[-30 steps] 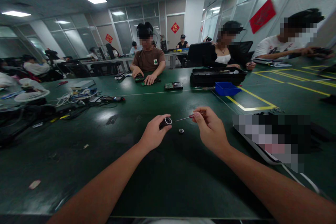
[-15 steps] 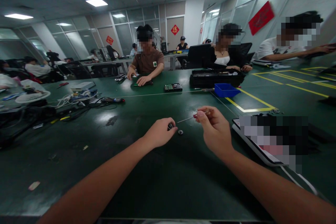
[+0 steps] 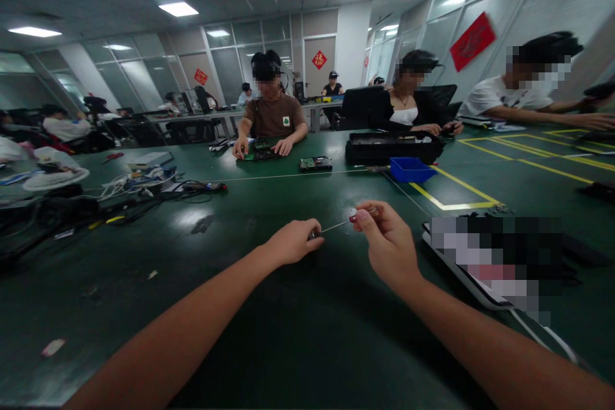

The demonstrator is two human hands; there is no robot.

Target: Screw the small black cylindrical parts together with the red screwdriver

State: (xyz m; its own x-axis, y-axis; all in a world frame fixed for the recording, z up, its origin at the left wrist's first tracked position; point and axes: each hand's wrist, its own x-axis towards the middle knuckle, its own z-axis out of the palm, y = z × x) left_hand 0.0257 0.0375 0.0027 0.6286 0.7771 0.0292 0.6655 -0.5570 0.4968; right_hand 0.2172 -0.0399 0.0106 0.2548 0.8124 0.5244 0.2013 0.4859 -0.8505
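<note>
Over the green table (image 3: 240,307), my right hand (image 3: 391,246) is closed around a screwdriver (image 3: 335,226) with a clear handle and a red collar. Its thin metal shaft points left, and the tip reaches the fingers of my left hand (image 3: 293,242). Those fingers pinch a small dark round part (image 3: 314,234), mostly covered by the thumb and forefinger. Where the tip sits on the part is too small to tell.
Right of my right hand lies a white-edged tablet-like object (image 3: 461,275), partly blurred, with a white cable. Further off are a blue bin (image 3: 412,170), a black case (image 3: 394,149) and a circuit board (image 3: 315,164). Cables (image 3: 144,195) clutter the left. Co-workers sit opposite.
The screwdriver has moved left, its tip now at my left fingers. The small round piece that lay on the table beside my left hand no longer shows there.
</note>
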